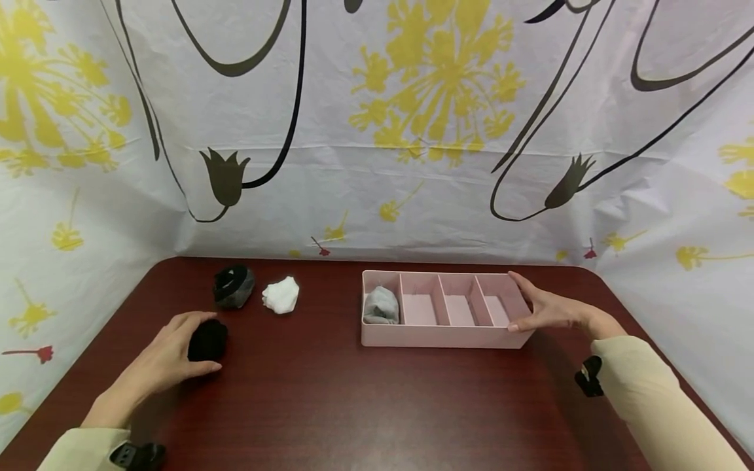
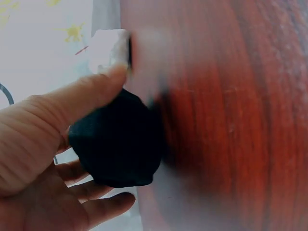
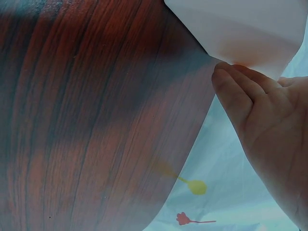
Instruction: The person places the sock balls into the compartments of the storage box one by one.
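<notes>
My left hand [image 1: 159, 360] grips a black balled-up sock [image 1: 208, 340] at the left of the table. In the left wrist view the thumb lies along one side of the sock [image 2: 118, 139], with the other fingers around the opposite side. My right hand [image 1: 550, 307] holds the right end of a pink divided box [image 1: 442, 337], thumb at the front rim and fingers at the back corner. A grey balled-up sock [image 1: 381, 306] sits in the box's leftmost compartment. In the right wrist view, fingertips touch the box's end wall [image 3: 250, 29].
Behind the left hand, a black-and-grey balled-up sock [image 1: 233, 286] and a white bundle [image 1: 281, 295] lie on the dark red wooden table [image 1: 330, 405]. A white patterned cloth [image 1: 330, 176] hangs along the back and sides of the table.
</notes>
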The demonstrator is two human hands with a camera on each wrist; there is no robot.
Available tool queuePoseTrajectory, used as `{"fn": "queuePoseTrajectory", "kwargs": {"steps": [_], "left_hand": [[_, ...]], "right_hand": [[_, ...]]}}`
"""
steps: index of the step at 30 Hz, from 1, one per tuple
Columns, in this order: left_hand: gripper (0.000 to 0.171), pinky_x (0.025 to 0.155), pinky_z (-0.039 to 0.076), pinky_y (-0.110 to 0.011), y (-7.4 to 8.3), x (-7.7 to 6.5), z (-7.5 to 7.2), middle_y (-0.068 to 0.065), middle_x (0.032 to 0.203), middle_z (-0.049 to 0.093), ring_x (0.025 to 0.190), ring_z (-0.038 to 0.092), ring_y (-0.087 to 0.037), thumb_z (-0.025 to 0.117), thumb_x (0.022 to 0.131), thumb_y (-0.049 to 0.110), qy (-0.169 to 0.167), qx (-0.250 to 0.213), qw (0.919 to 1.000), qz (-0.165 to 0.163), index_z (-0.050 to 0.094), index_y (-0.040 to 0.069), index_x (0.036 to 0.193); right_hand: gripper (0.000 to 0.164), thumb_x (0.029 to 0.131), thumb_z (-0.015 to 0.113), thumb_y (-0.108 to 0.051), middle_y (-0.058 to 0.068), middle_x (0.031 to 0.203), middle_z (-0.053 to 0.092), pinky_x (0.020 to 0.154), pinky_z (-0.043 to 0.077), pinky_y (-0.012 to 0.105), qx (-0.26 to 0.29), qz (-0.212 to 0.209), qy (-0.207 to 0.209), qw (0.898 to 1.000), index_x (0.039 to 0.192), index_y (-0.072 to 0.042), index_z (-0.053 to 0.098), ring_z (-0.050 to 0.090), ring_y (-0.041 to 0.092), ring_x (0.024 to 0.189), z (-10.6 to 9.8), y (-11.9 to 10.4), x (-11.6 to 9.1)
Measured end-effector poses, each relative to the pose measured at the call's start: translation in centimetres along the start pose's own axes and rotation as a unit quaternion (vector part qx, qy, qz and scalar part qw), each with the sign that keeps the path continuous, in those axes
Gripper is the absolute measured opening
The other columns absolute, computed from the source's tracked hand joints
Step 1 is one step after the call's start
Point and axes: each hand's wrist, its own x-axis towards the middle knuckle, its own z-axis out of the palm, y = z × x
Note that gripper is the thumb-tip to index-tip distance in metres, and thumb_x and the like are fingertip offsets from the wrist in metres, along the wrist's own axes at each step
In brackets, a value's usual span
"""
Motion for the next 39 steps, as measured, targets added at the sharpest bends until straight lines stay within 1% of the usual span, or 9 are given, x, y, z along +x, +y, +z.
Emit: {"fn": "queuePoseTrajectory", "kwargs": {"steps": [3,6,9,13,19,25,31,35,39], "left_hand": [[0.079,0.086,0.038,-0.063,-0.1,0.0,0.2,-0.029,0.129,0.040,0.116,0.039,-0.047,0.081,0.071,0.024,-0.009,0.002,0.9999,-0.009,0.040,-0.001,0.134],[0.078,0.086,0.039,-0.063,0.0,0.1,0.3,-0.029,0.128,0.041,0.116,0.040,-0.047,0.081,0.072,0.025,-0.001,0.001,0.9999,-0.016,0.041,0.000,0.134],[0.077,0.085,0.040,-0.062,0.5,0.3,0.3,-0.028,0.126,0.044,0.115,0.042,-0.045,0.082,0.071,0.029,0.021,-0.002,0.9997,-0.015,0.043,0.001,0.132],[0.077,0.085,0.042,-0.061,2.0,1.0,0.3,-0.026,0.124,0.047,0.114,0.045,-0.042,0.082,0.069,0.032,0.055,-0.010,0.9984,0.003,0.046,0.001,0.130],[0.075,0.088,0.043,-0.057,5.7,2.8,1.0,-0.022,0.124,0.051,0.114,0.048,-0.039,0.084,0.068,0.032,0.090,-0.037,0.9946,0.037,0.050,0.003,0.128],[0.076,0.090,0.044,-0.051,10.2,5.9,2.3,-0.015,0.125,0.055,0.114,0.051,-0.032,0.086,0.065,0.031,0.110,-0.078,0.9870,0.088,0.052,0.006,0.128],[0.077,0.094,0.044,-0.047,15.0,9.0,3.8,-0.011,0.127,0.055,0.117,0.051,-0.027,0.085,0.065,0.034,0.083,-0.118,0.9821,0.122,0.052,0.010,0.131],[0.076,0.096,0.044,-0.045,17.9,10.9,5.1,-0.009,0.126,0.056,0.117,0.052,-0.025,0.086,0.065,0.033,0.077,-0.136,0.9778,0.140,0.053,0.012,0.131],[0.076,0.098,0.043,-0.044,20.3,12.3,6.3,-0.006,0.129,0.054,0.120,0.051,-0.025,0.084,0.068,0.034,0.065,-0.152,0.9764,0.139,0.052,0.014,0.133]], "right_hand": [[0.115,0.074,0.078,-0.015,0.034,0.148,-0.009,0.100,0.014,0.069,0.000,0.002,-0.001,1.000,0.148,0.002,-0.009,0.002,0.050,0.133,0.0,-0.1,0.0],[0.115,0.074,0.078,-0.016,0.033,0.149,-0.007,0.100,0.015,0.069,-0.005,0.003,0.000,1.000,0.148,0.001,-0.009,0.004,0.050,0.132,0.0,-0.2,-0.1],[0.115,0.074,0.078,-0.016,0.032,0.150,-0.008,0.100,0.015,0.070,-0.004,0.006,-0.001,1.000,0.148,0.000,-0.009,0.002,0.050,0.134,0.0,-0.2,-0.1],[0.115,0.076,0.077,-0.017,0.031,0.150,-0.012,0.100,0.014,0.071,-0.005,0.009,-0.006,1.000,0.149,-0.002,-0.010,-0.003,0.052,0.135,-0.1,-0.2,-0.2],[0.114,0.076,0.077,-0.017,0.031,0.150,-0.013,0.100,0.014,0.071,0.000,0.013,-0.010,1.000,0.149,-0.002,-0.011,-0.004,0.052,0.135,0.0,-0.4,-0.2],[0.115,0.076,0.077,-0.018,0.031,0.150,-0.013,0.101,0.014,0.070,0.009,0.013,-0.008,1.000,0.148,-0.001,-0.011,-0.003,0.051,0.135,0.0,-0.3,-0.1],[0.115,0.076,0.077,-0.018,0.031,0.150,-0.012,0.102,0.016,0.068,0.011,0.011,-0.008,1.000,0.148,0.001,-0.011,-0.001,0.050,0.134,0.0,-0.3,-0.1],[0.115,0.076,0.077,-0.018,0.031,0.150,-0.011,0.102,0.017,0.068,0.008,0.013,-0.006,1.000,0.148,0.001,-0.011,0.000,0.049,0.134,0.0,-0.2,-0.1],[0.115,0.076,0.078,-0.019,0.031,0.150,-0.012,0.101,0.016,0.069,0.009,0.014,-0.005,1.000,0.148,0.000,-0.011,-0.001,0.050,0.135,0.1,-0.2,-0.2]]}}
